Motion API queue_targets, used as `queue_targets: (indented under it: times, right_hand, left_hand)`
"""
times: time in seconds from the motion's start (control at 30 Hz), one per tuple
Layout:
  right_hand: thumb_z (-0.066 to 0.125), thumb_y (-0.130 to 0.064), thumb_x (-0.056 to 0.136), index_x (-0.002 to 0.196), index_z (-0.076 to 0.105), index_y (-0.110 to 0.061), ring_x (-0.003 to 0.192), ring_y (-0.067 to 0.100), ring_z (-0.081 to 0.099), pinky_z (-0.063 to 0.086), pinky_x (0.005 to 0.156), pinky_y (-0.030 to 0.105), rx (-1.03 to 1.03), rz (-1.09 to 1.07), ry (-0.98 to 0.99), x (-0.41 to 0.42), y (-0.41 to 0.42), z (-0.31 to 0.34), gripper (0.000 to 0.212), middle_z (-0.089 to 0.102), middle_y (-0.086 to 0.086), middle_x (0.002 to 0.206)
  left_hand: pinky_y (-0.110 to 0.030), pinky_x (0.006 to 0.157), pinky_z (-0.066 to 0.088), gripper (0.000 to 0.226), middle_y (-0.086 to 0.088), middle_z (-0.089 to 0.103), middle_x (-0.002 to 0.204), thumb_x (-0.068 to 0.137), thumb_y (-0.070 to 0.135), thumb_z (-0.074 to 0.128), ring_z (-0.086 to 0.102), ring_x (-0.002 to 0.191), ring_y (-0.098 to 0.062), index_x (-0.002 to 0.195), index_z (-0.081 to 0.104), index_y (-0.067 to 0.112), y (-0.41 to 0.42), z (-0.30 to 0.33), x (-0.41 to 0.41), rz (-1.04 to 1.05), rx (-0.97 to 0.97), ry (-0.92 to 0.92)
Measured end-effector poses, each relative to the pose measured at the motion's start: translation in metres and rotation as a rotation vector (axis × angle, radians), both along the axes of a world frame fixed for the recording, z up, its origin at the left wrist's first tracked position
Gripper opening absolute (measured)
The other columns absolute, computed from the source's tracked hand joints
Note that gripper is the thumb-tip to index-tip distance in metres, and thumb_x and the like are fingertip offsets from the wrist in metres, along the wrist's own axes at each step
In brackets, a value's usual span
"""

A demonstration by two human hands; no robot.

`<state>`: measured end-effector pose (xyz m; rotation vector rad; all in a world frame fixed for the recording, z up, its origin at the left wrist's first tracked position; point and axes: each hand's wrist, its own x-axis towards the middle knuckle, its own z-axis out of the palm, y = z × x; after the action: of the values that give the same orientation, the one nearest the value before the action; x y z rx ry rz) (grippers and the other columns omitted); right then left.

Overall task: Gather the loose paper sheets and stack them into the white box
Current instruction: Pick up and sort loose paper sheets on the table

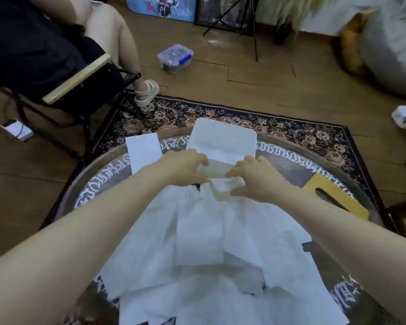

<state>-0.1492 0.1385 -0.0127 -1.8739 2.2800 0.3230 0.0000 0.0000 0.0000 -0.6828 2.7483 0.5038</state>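
Round dark table with white lettering (pixel 99 191) carries everything. Heap of loose white paper sheets (pixel 197 242) covers its near half, spreading toward us. Shallow white rectangular box (pixel 223 139) sits at the far edge, long axis left-right, directly beyond both hands; one stray white sheet (pixel 144 151) lies just left of it. Our left hand (pixel 185 170) and right hand (pixel 256 179) have fingers curled onto a small pale sheet (pixel 220 181) between them, just short of the box. We judge both about equally near.
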Motion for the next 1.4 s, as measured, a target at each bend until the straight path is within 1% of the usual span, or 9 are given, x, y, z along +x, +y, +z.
queue_targets:
  times: [0.17,0.37,0.53,0.7,0.83,0.93,1.17,1.3,1.4]
  right_hand:
    - [0.051,-0.030,0.095,0.093,0.071,-0.026,0.100,0.022,0.052,0.026,0.077,0.033,-0.271,-0.066,0.104,0.013,0.009,-0.012,0.020,0.063,0.002,0.084]
    - [0.062,-0.025,0.091,0.089,0.075,-0.018,0.083,0.028,0.057,0.026,0.072,0.029,-0.544,-0.246,-0.125,0.039,0.046,0.022,0.015,0.070,0.006,0.078]
    - [0.068,-0.017,0.084,0.051,0.043,-0.015,0.051,0.016,0.028,0.021,0.053,0.030,-0.656,-0.460,-0.562,0.063,0.079,0.049,0.042,0.032,0.001,0.051]
    - [0.068,-0.011,0.082,0.066,0.049,0.014,0.063,0.016,0.034,0.026,0.061,0.029,-0.753,-0.569,-0.895,0.086,0.115,0.058,0.036,0.039,0.009,0.066]
    - [0.066,-0.005,0.086,0.077,0.067,0.008,0.051,0.011,0.046,0.039,0.050,0.017,-0.803,-0.665,-1.019,0.101,0.133,0.057,0.017,0.056,0.008,0.066]
    - [0.066,-0.009,0.087,0.076,0.071,-0.005,0.049,0.006,0.050,0.041,0.052,0.017,-0.798,-0.707,-1.016,0.106,0.141,0.052,0.013,0.061,0.000,0.063]
    - [0.058,-0.005,0.089,0.069,0.064,-0.001,0.053,0.012,0.047,0.034,0.044,0.010,-0.808,-0.704,-0.966,0.094,0.147,0.037,0.022,0.055,0.005,0.060]
    - [0.057,-0.007,0.092,0.073,0.065,-0.004,0.040,0.002,0.046,0.029,0.039,0.007,-0.769,-0.759,-0.979,0.082,0.131,0.030,0.021,0.056,0.002,0.057]
    - [0.057,-0.005,0.092,0.085,0.067,-0.006,0.053,0.009,0.051,0.034,0.042,0.009,-0.740,-0.785,-1.005,0.074,0.118,0.023,0.013,0.059,0.000,0.065]
  left_hand:
    - [-0.034,0.096,0.038,0.043,0.006,0.050,0.135,0.091,0.042,0.055,0.049,0.121,-0.018,0.132,0.049,0.028,0.014,-0.014,0.021,0.048,-0.006,0.035]
    - [-0.035,0.097,0.040,0.040,0.002,0.052,0.128,0.090,0.037,0.058,0.049,0.119,-0.020,0.127,0.053,0.023,0.055,0.001,0.054,0.083,0.012,0.153]
    - [-0.032,0.101,0.040,0.056,0.002,0.052,0.130,0.089,0.032,0.064,0.048,0.123,-0.016,0.139,0.043,0.018,0.096,0.015,0.074,0.233,0.265,0.394]
    - [-0.022,0.081,0.037,0.052,0.001,0.054,0.118,0.088,0.029,0.067,0.052,0.110,-0.013,0.133,0.045,0.015,0.128,0.016,0.085,0.369,0.502,0.586]
    - [-0.026,0.066,0.042,0.042,-0.009,0.063,0.106,0.085,0.025,0.069,0.060,0.094,-0.021,0.121,0.055,0.008,0.145,0.010,0.085,0.560,0.671,0.702]
    - [-0.028,0.064,0.042,0.023,-0.008,0.065,0.084,0.083,0.020,0.069,0.064,0.087,-0.029,0.097,0.064,0.003,0.155,0.006,0.084,0.621,0.629,0.735]
    - [-0.030,0.065,0.038,0.034,-0.009,0.062,0.070,0.082,0.023,0.070,0.058,0.070,-0.027,0.059,0.050,0.009,0.145,0.008,0.091,0.719,0.504,0.759]
    - [-0.033,0.066,0.052,0.019,-0.016,0.063,0.087,0.089,0.012,0.061,0.060,0.070,-0.027,0.072,0.053,0.010,0.129,0.013,0.089,0.812,0.661,0.887]
    - [-0.039,0.063,0.058,0.015,-0.017,0.062,0.085,0.092,0.006,0.055,0.060,0.065,-0.027,0.078,0.052,0.010,0.121,0.008,0.086,0.807,0.759,0.861]
